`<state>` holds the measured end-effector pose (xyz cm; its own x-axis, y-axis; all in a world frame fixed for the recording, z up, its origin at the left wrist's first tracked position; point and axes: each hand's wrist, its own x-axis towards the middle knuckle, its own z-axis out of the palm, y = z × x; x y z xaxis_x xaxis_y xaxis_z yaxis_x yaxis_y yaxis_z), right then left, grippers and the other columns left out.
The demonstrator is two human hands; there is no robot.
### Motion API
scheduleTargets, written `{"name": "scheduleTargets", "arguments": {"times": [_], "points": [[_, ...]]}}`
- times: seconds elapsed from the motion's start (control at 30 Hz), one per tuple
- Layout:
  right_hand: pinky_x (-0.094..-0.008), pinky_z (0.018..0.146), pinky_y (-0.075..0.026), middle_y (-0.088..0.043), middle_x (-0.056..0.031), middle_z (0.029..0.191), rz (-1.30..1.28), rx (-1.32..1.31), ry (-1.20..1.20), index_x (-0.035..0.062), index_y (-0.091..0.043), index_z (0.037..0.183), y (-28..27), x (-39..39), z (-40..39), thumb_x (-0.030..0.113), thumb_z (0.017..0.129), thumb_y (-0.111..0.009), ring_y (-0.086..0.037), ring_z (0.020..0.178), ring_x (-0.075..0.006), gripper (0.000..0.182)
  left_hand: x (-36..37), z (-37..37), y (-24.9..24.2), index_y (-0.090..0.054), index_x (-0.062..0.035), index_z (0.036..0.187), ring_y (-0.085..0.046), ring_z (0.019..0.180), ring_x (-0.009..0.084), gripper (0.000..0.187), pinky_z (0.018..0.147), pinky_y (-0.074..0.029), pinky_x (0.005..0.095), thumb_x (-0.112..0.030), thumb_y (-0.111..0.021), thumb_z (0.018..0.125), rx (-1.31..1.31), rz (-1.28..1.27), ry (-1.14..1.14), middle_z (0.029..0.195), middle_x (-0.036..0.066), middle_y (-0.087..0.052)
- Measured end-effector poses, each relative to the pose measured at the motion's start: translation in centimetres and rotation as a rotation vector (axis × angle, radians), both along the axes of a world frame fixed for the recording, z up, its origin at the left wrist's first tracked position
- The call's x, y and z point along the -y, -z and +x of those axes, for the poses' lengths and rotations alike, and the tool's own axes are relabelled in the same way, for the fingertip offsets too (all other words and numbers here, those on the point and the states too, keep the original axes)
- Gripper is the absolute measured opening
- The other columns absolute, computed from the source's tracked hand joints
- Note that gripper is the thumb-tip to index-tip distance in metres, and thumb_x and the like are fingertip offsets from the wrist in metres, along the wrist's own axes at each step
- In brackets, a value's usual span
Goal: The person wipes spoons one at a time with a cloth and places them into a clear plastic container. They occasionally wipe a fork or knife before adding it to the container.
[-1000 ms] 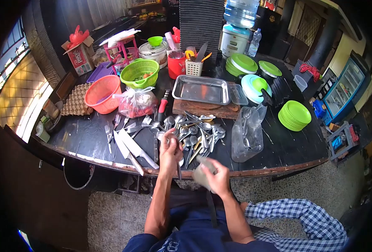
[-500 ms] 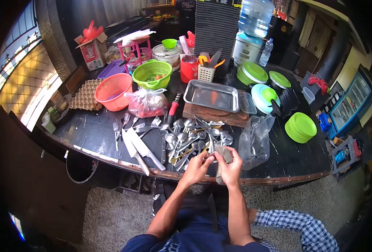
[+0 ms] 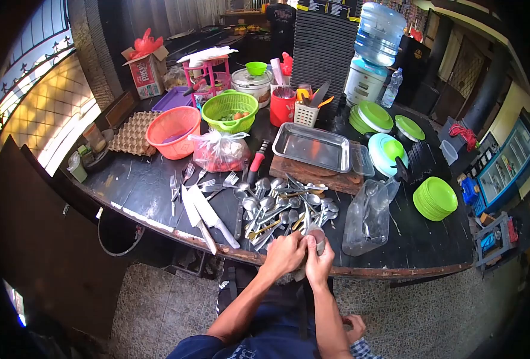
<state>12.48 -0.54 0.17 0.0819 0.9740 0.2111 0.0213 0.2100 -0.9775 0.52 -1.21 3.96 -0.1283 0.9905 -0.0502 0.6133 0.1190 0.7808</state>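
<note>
At the near edge of the black table (image 3: 133,185) my two hands meet, pressed close together just over the rim. My left hand (image 3: 284,253) is curled shut, fingers folded inward, and my right hand (image 3: 318,263) is wrapped around a grey cloth (image 3: 316,234) — a bit of it pokes up above my knuckles. A spoon seems to be caught between cloth and fingers, but it is too hidden by my hands to tell for sure.

Just beyond my hands lies the pile of spoons (image 3: 283,200), a loose heap of steel handles and bowls crossing one another. To its left two knives (image 3: 208,215) lie side by side with their blades pointing away from me, and further left a few forks (image 3: 184,179) are scattered. To the right of the pile stands a clear plastic bag (image 3: 369,215) with more cutlery inside.

Behind the spoons a steel tray (image 3: 311,146) rests on a wooden board (image 3: 312,173). An orange basket (image 3: 174,131) and a green basket (image 3: 230,110) sit toward the far left, a tied bag of red produce (image 3: 220,152) in front of them — and a stack of green plates (image 3: 435,198) sits well off to the right.
</note>
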Motion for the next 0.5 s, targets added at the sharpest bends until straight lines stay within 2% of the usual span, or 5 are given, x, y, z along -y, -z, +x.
{"name": "scheduleTargets", "arguments": {"times": [0.1,0.17,0.27,0.4,0.5], "points": [[-0.0312,0.08,-0.053,-0.074,-0.0063,0.098,-0.011,-0.002,-0.033,-0.0017,-0.07,0.111,-0.7,-0.6,0.6,0.028,0.104,-0.068,-0.066,0.089,-0.0131,0.03,-0.3,0.8,2.5,-0.069,0.004,0.091,-0.067,0.087,0.0405,0.034,0.078,-0.054,0.047,-0.03,-0.066,0.097,0.116,0.31,-0.078,0.099,0.023,-0.067],[-0.0312,0.08,-0.053,-0.074,-0.0064,0.097,-0.013,-0.024,-0.049,-0.0017,-0.069,0.111,-0.9,-1.1,1.2,0.029,0.104,-0.068,-0.065,0.089,-0.0127,0.031,-0.5,1.3,3.0,-0.068,0.0028,0.099,-0.064,0.09,0.0324,0.032,0.078,-0.053,0.0424,-0.028,-0.076,0.091,0.106,0.352,-0.097,0.105,0.018,-0.059],[-0.0303,0.081,-0.053,-0.074,-0.0056,0.099,-0.095,0.009,-0.072,-0.0012,-0.069,0.114,-1.1,-1.3,2.1,0.029,0.103,-0.069,-0.065,0.09,-0.0116,0.032,-0.8,1.2,1.8,-0.057,-0.0029,0.129,-0.062,0.086,0.0311,0.059,0.076,-0.055,0.0417,-0.024,-0.085,0.082,0.164,0.441,-0.196,0.111,0.019,-0.055],[-0.0282,0.084,-0.051,-0.072,-0.0032,0.102,-0.112,-0.07,-0.247,-0.0004,-0.069,0.119,-1.1,-1.5,2.5,0.029,0.103,-0.069,-0.063,0.093,-0.0101,0.034,-1.4,0.6,2.4,-0.075,-0.0062,0.124,-0.056,0.086,0.0097,0.035,0.074,-0.051,0.0257,-0.005,-0.075,0.088,0.759,0.23,0.022,0.106,0.003,-0.061],[-0.0268,0.085,-0.05,-0.071,-0.0016,0.104,-0.201,-0.193,-0.328,0.0002,-0.069,0.12,-0.3,-1.9,2.8,0.028,0.103,-0.07,-0.061,0.095,-0.0088,0.033,-1.5,0.2,3.7,-0.073,-0.0013,0.122,-0.057,0.092,0.0057,0.035,0.077,-0.051,0.0218,-0.003,-0.077,0.088,0.704,0.237,0.014,0.105,-0.003,-0.061]]}}
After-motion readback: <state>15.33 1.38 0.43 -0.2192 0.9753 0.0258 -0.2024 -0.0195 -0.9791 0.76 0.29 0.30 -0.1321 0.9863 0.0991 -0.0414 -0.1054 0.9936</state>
